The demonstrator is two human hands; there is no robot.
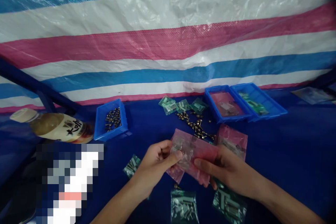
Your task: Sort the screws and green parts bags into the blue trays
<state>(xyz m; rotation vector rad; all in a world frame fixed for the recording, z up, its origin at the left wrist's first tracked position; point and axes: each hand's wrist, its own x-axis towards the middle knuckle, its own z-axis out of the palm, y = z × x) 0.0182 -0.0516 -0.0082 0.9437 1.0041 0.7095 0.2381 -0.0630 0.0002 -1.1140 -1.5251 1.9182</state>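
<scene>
Green-tinted bag of metal parts, six o'clock. Left hand and right hand pinch pink plastic bag at opposite sides, probably to hold it flat.

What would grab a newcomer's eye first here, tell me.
Probably the striped sheet, filling the upper view in blue, white and pink. Next, the pink plastic bag held between both hands near the middle. Then the bottle lying at the far left, beside a blue tray of small metal parts.
</scene>
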